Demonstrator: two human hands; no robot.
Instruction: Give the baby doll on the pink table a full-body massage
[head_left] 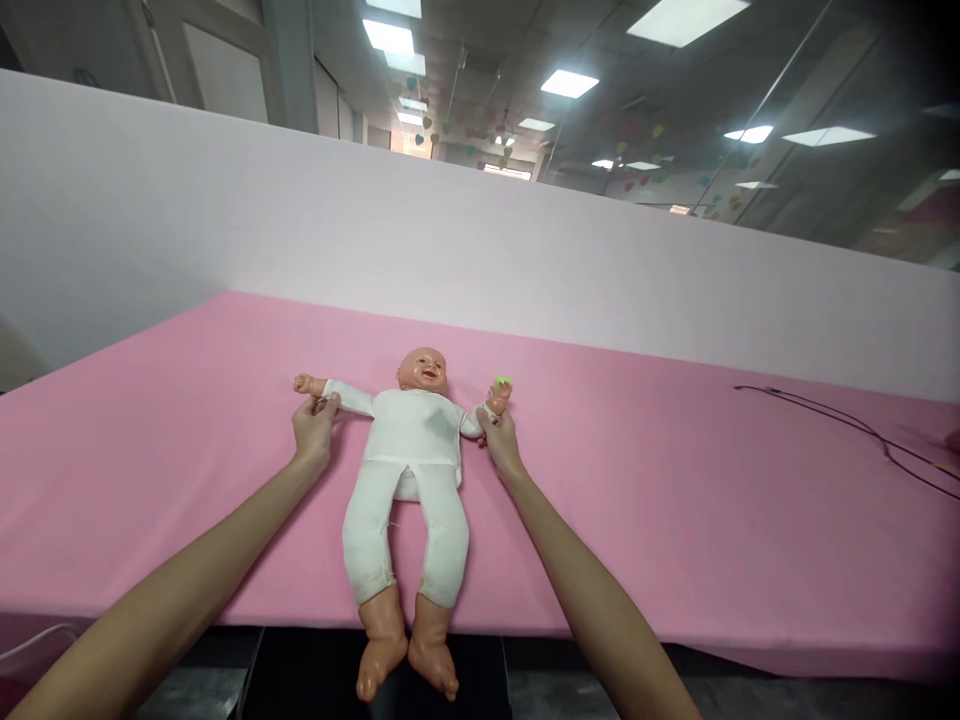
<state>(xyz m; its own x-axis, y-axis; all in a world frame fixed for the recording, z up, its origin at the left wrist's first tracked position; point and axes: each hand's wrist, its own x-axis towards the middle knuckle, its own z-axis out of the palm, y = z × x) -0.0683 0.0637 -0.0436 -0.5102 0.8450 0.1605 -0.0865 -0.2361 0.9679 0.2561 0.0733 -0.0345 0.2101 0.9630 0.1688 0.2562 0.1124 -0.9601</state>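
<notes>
A baby doll [415, 430] with a white cloth body lies on its back on the pink-covered table, head away from me. Both its arms are spread out sideways, and its bare plastic feet [409, 640] hang past the front edge. My left hand [313, 428] is closed on the doll's arm at the left, close to the wrist. At the right, my right hand [499, 440] grips the other arm just below the doll's hand. Something bright green [502, 382] shows at that doll hand; what it is I cannot make out.
The pink cloth [615, 480] covers the wide table up to a white partition [480, 250] behind. A thin dark cable [832, 410] lies at the right. Below the front edge is a dark surface [315, 670]. A white cord [45, 635] shows at the lower left.
</notes>
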